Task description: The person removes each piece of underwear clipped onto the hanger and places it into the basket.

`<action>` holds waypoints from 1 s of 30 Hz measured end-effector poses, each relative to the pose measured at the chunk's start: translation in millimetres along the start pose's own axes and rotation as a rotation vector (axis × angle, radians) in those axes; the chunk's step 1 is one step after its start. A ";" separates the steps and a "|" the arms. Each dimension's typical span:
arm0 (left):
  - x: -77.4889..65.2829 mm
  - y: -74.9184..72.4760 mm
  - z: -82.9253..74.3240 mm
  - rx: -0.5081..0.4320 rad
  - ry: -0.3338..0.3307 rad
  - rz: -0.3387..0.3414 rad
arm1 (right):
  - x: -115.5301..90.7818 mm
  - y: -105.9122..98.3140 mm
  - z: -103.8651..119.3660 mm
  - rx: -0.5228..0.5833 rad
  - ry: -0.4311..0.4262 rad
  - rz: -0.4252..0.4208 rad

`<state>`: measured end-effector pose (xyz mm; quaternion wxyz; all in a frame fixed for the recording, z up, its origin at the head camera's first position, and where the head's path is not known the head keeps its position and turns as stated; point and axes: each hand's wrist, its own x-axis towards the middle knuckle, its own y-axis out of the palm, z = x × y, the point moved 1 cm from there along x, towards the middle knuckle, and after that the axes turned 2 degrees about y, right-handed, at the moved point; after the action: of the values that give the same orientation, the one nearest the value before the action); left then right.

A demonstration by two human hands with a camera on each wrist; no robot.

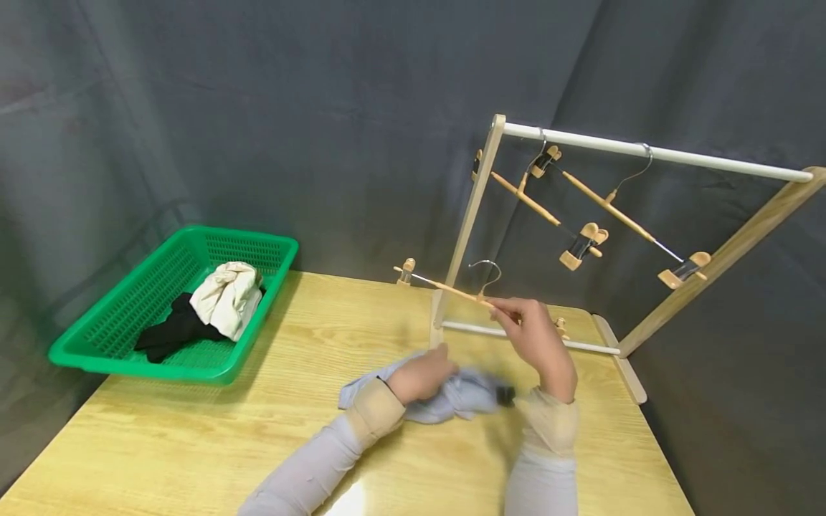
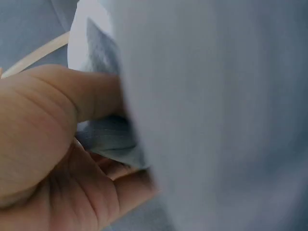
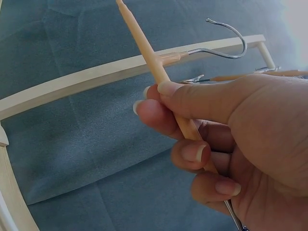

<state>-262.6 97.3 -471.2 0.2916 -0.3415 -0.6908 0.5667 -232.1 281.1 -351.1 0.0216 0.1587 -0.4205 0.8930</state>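
My right hand [image 1: 532, 337] grips the wooden bar of a clip hanger [image 1: 457, 291], its thumb and fingers curled round the bar near the metal hook [image 3: 231, 36]. One clip [image 1: 406, 271] shows at the hanger's left end. Lower and to the left, my left hand [image 1: 422, 376] holds a light blue garment [image 1: 445, 405] above the wood-grain table. In the left wrist view the cloth [image 2: 207, 115] fills much of the picture, and its fold lies between my thumb and fingers. A small dark patch shows at the garment's right end, blurred.
Behind my right hand stands a wooden rack with a white rail [image 1: 594, 144], where two more clip hangers [image 1: 609, 208] hang. On the left side of the table [image 1: 310, 337] is a green basket [image 1: 222, 374] holding a black garment [image 1: 171, 331] and a cream one [image 1: 226, 290].
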 end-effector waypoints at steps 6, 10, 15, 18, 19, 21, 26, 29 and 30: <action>-0.2 -6.8 9.6 -0.079 -0.017 -0.025 | -1.1 -1.0 1.3 0.001 0.003 -0.010; 1.8 -11.3 13.1 -0.102 -0.007 -0.061 | -2.2 -3.4 0.5 -0.010 0.020 -0.012; 1.8 -13.6 15.3 -0.093 0.017 -0.077 | -4.2 -3.1 -2.6 -0.029 0.028 -0.002; 0.9 -16.9 18.3 -0.107 0.027 -0.091 | -4.3 -3.8 -1.6 -0.028 0.018 -0.010; 0.6 -18.3 19.5 -0.113 0.027 -0.098 | -4.3 -3.9 -1.5 -0.028 0.013 -0.012; -0.5 -20.5 21.8 -0.139 0.028 -0.108 | -4.4 -4.2 -1.4 -0.025 0.011 -0.014; -0.9 -24.4 29.0 -0.225 0.018 -0.111 | -2.9 -3.5 -4.0 -0.016 0.015 -0.012; -0.2 -26.2 32.8 -0.274 0.017 -0.096 | -1.9 -3.6 -4.5 -0.019 0.014 -0.008; 0.5 -27.3 34.3 -0.291 0.022 -0.097 | -1.2 -3.8 -3.9 -0.020 0.013 -0.010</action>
<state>-293.8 74.3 -450.9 0.2739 -0.3526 -0.7780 0.4421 -231.3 286.6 -350.9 0.0303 0.1549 -0.4285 0.8896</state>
